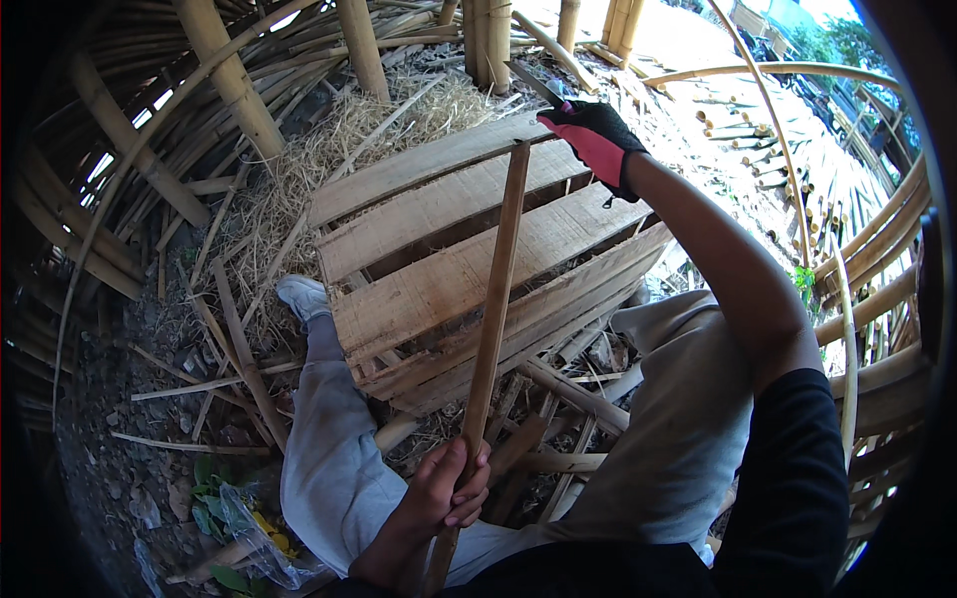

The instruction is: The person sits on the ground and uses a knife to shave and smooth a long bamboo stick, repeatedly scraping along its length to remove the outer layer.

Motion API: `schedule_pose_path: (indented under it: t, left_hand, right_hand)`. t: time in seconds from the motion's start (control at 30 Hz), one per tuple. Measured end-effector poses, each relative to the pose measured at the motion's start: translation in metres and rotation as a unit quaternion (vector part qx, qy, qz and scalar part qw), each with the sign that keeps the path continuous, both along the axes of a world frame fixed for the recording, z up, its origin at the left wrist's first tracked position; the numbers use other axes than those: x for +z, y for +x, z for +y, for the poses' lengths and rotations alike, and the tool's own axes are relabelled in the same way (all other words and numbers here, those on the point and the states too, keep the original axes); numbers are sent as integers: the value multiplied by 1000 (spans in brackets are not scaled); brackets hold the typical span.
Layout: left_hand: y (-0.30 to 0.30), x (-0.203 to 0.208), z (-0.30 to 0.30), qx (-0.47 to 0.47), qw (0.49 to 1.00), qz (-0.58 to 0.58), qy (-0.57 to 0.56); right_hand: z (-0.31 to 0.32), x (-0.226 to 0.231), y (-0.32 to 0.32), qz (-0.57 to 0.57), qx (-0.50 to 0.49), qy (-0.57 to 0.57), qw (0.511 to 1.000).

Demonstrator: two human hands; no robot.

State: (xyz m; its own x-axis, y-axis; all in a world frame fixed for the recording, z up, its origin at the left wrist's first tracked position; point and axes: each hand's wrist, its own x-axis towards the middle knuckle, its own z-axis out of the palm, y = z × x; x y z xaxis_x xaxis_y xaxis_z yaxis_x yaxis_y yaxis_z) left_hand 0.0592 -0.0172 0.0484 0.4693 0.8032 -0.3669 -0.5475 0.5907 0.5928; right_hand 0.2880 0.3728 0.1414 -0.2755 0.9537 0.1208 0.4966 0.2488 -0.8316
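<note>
Bamboo poles [362, 48] stand beyond the crate [424, 289], over which I'd brace the strip [500, 274] clenched in the left hand [449, 490], keeping the knife [538, 86] gripped in the right hand [596, 145] angled outward.

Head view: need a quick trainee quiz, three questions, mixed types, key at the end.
1. True or false: the left hand wears a glove.
2. What does the right hand hold?
3. Fill in: in this view, the long strip in the left hand crosses in front of a slatted wooden ____.

Key:
1. False; that hand is bare.
2. A knife.
3. Crate.
</note>
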Motion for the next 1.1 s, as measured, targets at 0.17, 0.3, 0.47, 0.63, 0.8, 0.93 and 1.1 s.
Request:
schedule_pose_path:
  t: [0.17,0.3,0.47,0.63,0.8,0.93,1.1]
  left_hand:
    - [1,-2,3,7,1000,0,-17]
    - [3,-7,3,-7,1000,-2,-7]
    - [5,-14,3,-20,1000,-21,-11]
    - [7,-17,6,-36,999,-37,-3]
    - [5,-20,4,-31,998,-51,-5]
    - [2,-20,4,-7,995,-98,-26]
    - [-8,-28,3,59,976,-207,-22]
  right_hand:
    - [-38,39,15,-152,286,-136,936]
    - [-63,47,-4,-263,509,-122,811]
    - [-85,48,-52,115,135,-150,973]
    - [-62,39,-37,127,47,-131,982]
    - [-70,41,-30,96,6,-93,991]
    - [-81,46,-33,14,-25,-1,1000]
    - [-79,19,-23,-223,100,353,903]
